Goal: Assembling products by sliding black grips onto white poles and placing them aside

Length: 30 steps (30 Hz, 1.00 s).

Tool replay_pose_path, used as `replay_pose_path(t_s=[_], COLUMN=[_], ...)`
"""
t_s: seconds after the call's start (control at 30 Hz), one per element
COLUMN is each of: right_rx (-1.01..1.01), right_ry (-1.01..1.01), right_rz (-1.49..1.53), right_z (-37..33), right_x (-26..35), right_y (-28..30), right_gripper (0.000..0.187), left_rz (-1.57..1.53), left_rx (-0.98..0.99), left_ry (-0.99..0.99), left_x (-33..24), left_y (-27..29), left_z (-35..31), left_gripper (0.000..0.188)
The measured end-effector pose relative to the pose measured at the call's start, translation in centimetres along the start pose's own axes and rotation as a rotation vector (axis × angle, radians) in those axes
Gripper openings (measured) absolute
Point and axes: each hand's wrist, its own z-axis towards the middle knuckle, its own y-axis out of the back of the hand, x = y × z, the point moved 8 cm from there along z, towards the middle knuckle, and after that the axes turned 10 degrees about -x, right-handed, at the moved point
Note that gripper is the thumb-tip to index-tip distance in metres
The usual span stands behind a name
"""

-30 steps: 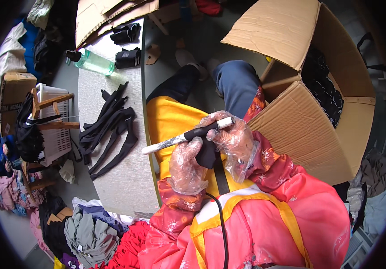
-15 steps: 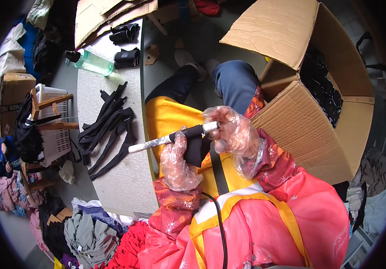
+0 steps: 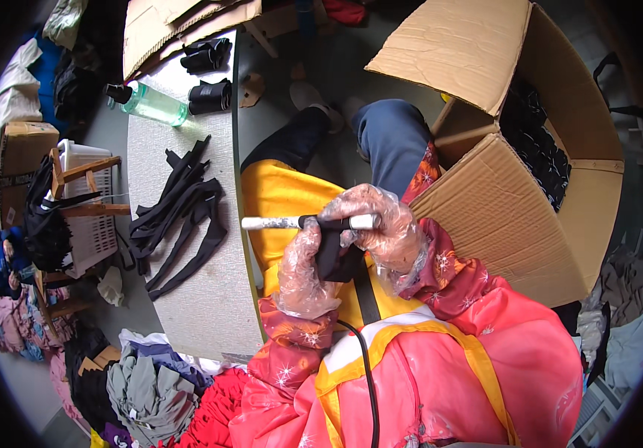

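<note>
Both of my hands wear clear plastic gloves and meet above the yellow apron on my lap. A scuffed white rod (image 3: 270, 222) lies nearly level between them, its left end sticking out past my fingers. Round its right part goes a black fabric strip (image 3: 338, 257), which hangs down between the hands. My left hand (image 3: 306, 270) is closed on the strip just under the rod. Wrapped over the rod near its right end, my right hand (image 3: 382, 231) hides part of the strip there.
On the grey table (image 3: 194, 321) lie loose black strips (image 3: 183, 216), rolled black bundles (image 3: 209, 97) and a green spray bottle (image 3: 155, 104). An open cardboard box (image 3: 515, 224) with black patterned cloth stands at right. Clothes piles (image 3: 149, 392) and a white basket (image 3: 97, 224) are at left.
The rod has turned from slanting to nearly level and shifted right. My right hand has closed over its right end, where its fingers were looser before.
</note>
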Motion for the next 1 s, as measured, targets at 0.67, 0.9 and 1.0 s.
replay_pose_path(t_s=[0.67,0.9,1.0], right_rx=[-0.102,-0.024,-0.106], right_ry=[-0.446,-0.212,-0.386], right_rz=[0.425,0.198,0.424], right_z=[-2.0,-1.1,-1.2], right_x=[-3.6,-2.8,-3.2], right_y=[-0.5,-0.2,-0.5], right_gripper=[0.033,0.028,0.028], left_rz=[0.193,0.501,0.158], left_rx=[-0.094,-0.123,-0.101], left_ry=[-0.258,-0.332,-0.262], left_x=[-1.6,-1.4,-1.7], left_y=[-1.4,-0.5,-1.5], left_z=[-0.8,-0.5,-1.0], left_gripper=[0.044,0.040,0.042])
